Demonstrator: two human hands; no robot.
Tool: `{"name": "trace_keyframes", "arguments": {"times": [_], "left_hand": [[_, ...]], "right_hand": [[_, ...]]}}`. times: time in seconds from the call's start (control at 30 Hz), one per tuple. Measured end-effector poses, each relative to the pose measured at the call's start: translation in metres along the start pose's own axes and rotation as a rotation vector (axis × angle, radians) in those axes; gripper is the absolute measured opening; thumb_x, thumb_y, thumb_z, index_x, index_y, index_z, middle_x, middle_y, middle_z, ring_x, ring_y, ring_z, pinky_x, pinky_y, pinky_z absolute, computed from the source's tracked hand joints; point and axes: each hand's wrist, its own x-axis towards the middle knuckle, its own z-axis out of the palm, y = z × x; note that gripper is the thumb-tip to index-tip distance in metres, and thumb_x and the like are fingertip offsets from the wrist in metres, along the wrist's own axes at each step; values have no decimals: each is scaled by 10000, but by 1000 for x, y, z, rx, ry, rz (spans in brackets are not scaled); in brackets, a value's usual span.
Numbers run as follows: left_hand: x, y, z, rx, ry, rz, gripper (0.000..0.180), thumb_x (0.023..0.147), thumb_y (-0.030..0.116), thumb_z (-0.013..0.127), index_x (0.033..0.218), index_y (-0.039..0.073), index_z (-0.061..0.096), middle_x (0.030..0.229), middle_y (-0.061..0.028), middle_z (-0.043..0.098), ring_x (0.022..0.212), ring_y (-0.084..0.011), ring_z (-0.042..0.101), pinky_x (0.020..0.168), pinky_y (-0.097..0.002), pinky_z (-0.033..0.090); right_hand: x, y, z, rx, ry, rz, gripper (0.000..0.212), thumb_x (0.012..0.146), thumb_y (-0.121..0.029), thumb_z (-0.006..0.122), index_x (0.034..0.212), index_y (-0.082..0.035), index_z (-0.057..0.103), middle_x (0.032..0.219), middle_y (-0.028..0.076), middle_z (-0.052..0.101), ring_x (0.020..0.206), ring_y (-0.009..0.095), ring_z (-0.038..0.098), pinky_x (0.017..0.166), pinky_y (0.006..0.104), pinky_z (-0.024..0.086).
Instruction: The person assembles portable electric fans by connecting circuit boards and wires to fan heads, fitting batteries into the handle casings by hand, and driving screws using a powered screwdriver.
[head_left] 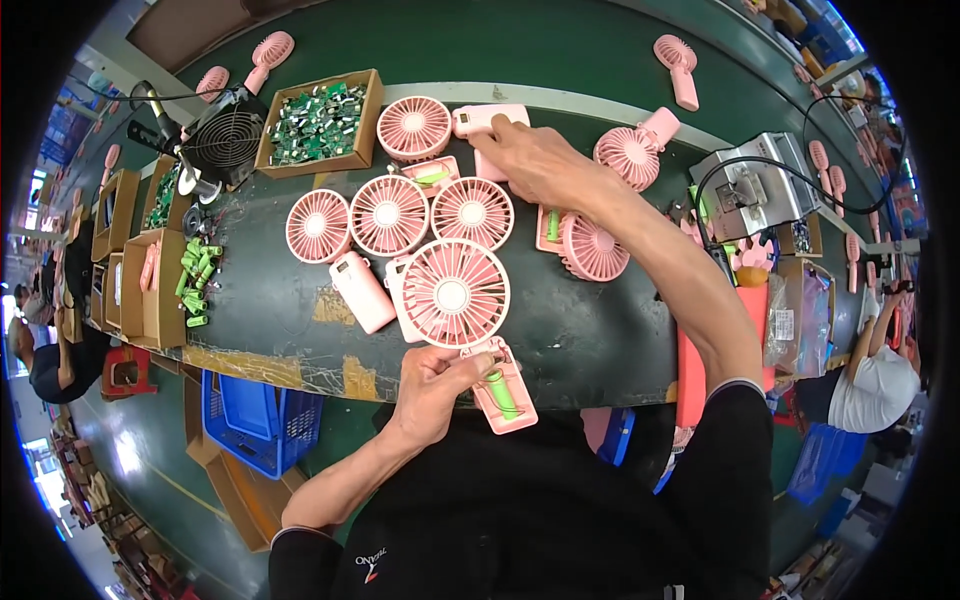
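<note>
Pink plastic handheld fan with a round ribbed grille (455,293) sits near the middle of the view, its head over the near part of the dark green workbench (260,300). Its opened handle points to about 5 o'clock, past the bench's near edge, showing a bright green cylindrical battery (502,398) and thin wires.

The left hand (425,392), at about 7 o'clock from the grille, grips the fan near its neck, thumb stretched across toward 3 o'clock and fingers bent. Its forearm slants up from 7 o'clock, elbow bent.

The right hand (535,165) reaches out to about 1 o'clock from the grille, palm down, fingers curled onto a pale pink rounded plastic handle with a small dark window (480,118); whether they grip it or merely touch it, I cannot tell. That forearm runs long and diagonal from 4 o'clock.

Toward 11 o'clock, beyond more pink fans (390,215), stands a brown cardboard box (373,125) of green circuit boards.
</note>
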Motion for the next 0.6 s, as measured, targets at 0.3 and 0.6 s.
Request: {"name": "trace_keyframes", "arguments": {"times": [0.3,0.6], "left_hand": [[4,-19,19,-55,-56,-120,268,929,162,623,1077,-59,662,960,-55,681,861,-77,600,787,-257,481],[15,-31,35,-24,-48,-361,287,935,203,619,1058,-53,663,914,-58,675,840,-98,623,744,-270,509]], "right_hand": [[-91,-60,-85,715,319,449,602,751,14,705,1316,-59,513,1145,90,628,978,143,644,756,290,558],[-228,-131,-25,1239,472,1009,484,812,75,662,1266,22,501,1035,134,620,816,177,664,650,256,548]]}}
